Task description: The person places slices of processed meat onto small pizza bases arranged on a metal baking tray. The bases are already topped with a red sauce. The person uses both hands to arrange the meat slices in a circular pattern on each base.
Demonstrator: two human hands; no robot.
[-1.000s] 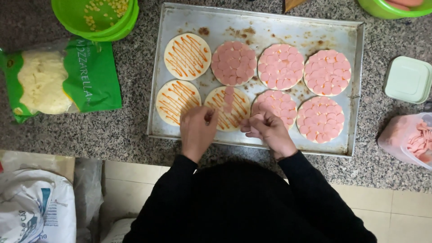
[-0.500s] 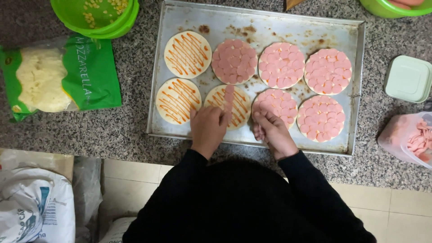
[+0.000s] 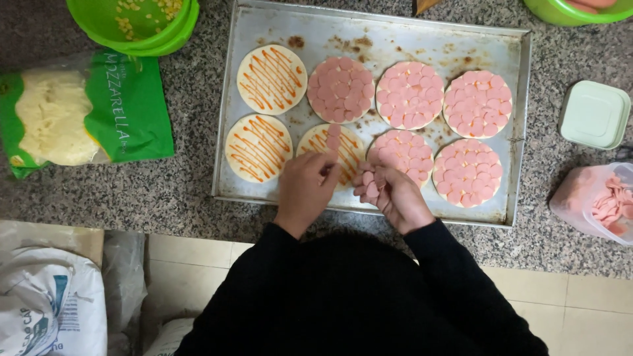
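A metal baking tray (image 3: 395,39) holds several small round pizza bases. Four are covered in pink sausage slices (image 3: 409,94); two at the left carry only orange sauce stripes (image 3: 271,79). The front middle base (image 3: 344,153) has sauce and a short row of slices. My left hand (image 3: 306,188) rests on that base, fingertips pinching a slice. My right hand (image 3: 389,191) hovers beside it at the tray's front edge, cupping a small stack of pink sausage slices (image 3: 370,184).
A green bag of shredded white cheese (image 3: 72,115) lies left of the tray. Green bowls (image 3: 132,23) with corn sit at the back left. A pale green lidded box (image 3: 593,113) and a bag of sausage slices (image 3: 603,201) stand at the right.
My left hand has shifted right onto the front middle base, and a row of slices now lies on it. My right hand stays close by with its stack.
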